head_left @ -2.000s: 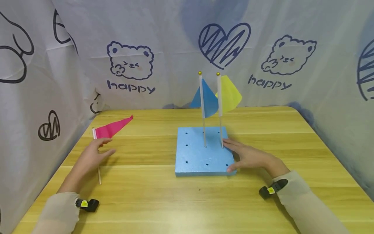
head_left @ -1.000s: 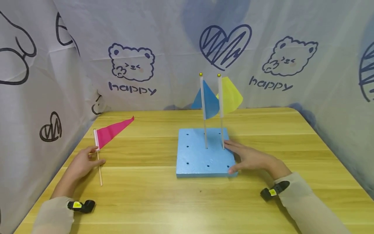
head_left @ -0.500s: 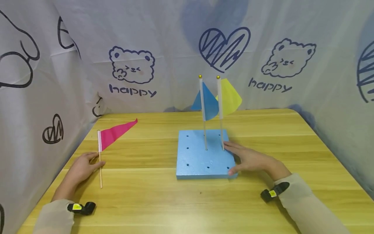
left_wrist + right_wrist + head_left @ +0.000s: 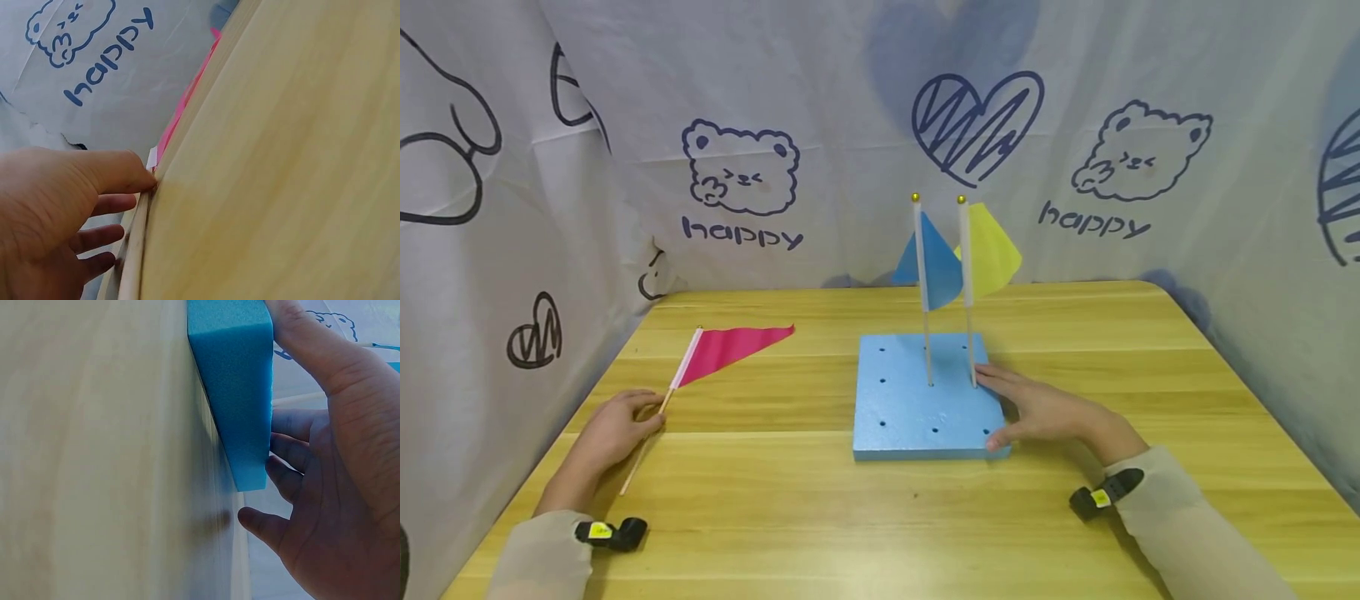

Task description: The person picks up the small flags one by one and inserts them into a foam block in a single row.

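On the left of the table, my left hand [image 4: 613, 429] pinches the thin wooden stick of a pink pennant flag [image 4: 726, 350] between thumb and fingers. The flag lies low over the tabletop, slanting away to the right. In the left wrist view the thumb presses the stick [image 4: 132, 262] just below the white sleeve. My right hand [image 4: 1048, 410] rests on the right side of a blue foam block [image 4: 902, 408], thumb at the near corner, fingers extended by the yellow flag's foot. A blue flag [image 4: 940, 267] and a yellow flag [image 4: 992, 250] stand upright in the block.
The block's top has several small holes. The wooden table [image 4: 760, 517] spreads around it, with its left edge close to my left hand. A white cloth [image 4: 850, 150] with drawn bears and hearts hangs behind and at the sides.
My left hand has drawn back from above the pink flag and taken its stick between thumb and fingers. The flag's top has swung to the right. My right hand stays on the block.
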`<action>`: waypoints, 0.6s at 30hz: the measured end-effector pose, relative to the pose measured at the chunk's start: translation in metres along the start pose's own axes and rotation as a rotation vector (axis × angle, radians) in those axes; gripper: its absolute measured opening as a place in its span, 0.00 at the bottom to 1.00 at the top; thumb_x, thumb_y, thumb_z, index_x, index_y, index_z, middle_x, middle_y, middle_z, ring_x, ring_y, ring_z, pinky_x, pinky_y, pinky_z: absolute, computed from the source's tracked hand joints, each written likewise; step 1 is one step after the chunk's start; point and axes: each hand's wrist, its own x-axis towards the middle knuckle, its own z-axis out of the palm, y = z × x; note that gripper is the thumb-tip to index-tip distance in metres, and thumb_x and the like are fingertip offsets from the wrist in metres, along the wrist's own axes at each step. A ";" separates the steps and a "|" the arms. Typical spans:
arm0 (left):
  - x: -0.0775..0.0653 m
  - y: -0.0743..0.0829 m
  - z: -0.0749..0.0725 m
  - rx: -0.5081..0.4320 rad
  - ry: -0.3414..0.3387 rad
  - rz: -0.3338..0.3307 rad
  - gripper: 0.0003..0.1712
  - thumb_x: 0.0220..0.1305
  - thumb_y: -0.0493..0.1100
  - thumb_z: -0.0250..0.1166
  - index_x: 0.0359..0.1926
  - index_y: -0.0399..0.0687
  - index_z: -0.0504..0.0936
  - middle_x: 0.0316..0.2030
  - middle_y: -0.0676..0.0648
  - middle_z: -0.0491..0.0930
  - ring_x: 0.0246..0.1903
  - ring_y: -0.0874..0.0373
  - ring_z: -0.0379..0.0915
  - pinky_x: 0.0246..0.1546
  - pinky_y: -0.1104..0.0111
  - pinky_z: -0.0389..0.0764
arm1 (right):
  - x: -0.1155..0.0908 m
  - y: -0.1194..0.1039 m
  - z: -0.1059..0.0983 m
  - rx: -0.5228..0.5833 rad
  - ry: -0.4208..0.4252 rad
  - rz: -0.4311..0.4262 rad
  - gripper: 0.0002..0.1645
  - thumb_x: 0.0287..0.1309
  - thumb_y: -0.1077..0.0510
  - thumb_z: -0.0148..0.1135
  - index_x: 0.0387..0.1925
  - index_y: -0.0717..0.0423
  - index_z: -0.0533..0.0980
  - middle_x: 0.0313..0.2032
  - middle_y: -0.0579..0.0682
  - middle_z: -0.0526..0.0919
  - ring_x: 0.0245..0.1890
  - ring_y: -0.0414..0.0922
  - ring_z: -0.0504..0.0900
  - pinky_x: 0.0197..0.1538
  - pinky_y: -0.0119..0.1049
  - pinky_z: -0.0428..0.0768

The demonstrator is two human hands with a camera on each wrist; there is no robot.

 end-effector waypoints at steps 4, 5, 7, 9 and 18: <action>0.001 0.001 0.000 0.019 -0.008 -0.012 0.25 0.64 0.41 0.63 0.57 0.27 0.76 0.53 0.25 0.72 0.54 0.26 0.65 0.54 0.37 0.64 | 0.001 0.000 0.000 -0.005 0.001 0.005 0.69 0.44 0.25 0.68 0.77 0.54 0.48 0.77 0.54 0.43 0.75 0.57 0.44 0.70 0.58 0.55; 0.001 0.002 0.000 0.023 -0.012 -0.016 0.25 0.64 0.41 0.63 0.57 0.27 0.77 0.52 0.25 0.73 0.53 0.26 0.65 0.54 0.37 0.65 | 0.001 0.000 0.001 -0.007 0.001 0.006 0.69 0.44 0.25 0.67 0.77 0.54 0.48 0.77 0.54 0.43 0.75 0.57 0.44 0.70 0.58 0.55; 0.001 0.003 0.000 0.027 -0.022 -0.024 0.25 0.63 0.40 0.63 0.57 0.27 0.76 0.51 0.25 0.73 0.51 0.27 0.66 0.53 0.37 0.65 | 0.000 -0.001 0.000 -0.011 0.002 0.006 0.69 0.44 0.25 0.67 0.77 0.55 0.49 0.77 0.55 0.43 0.75 0.57 0.44 0.70 0.58 0.56; 0.001 0.003 -0.001 0.031 -0.030 -0.027 0.26 0.61 0.40 0.64 0.58 0.28 0.76 0.49 0.26 0.73 0.50 0.28 0.68 0.51 0.38 0.67 | 0.000 -0.001 0.001 -0.013 0.003 0.006 0.69 0.44 0.25 0.67 0.77 0.55 0.49 0.77 0.55 0.43 0.75 0.57 0.44 0.70 0.58 0.55; 0.001 0.007 -0.004 0.052 -0.065 -0.025 0.27 0.58 0.36 0.63 0.58 0.26 0.76 0.44 0.29 0.76 0.44 0.33 0.72 0.46 0.40 0.71 | 0.000 -0.001 0.000 -0.016 0.008 0.001 0.69 0.44 0.26 0.68 0.77 0.55 0.49 0.76 0.56 0.43 0.74 0.57 0.44 0.69 0.58 0.56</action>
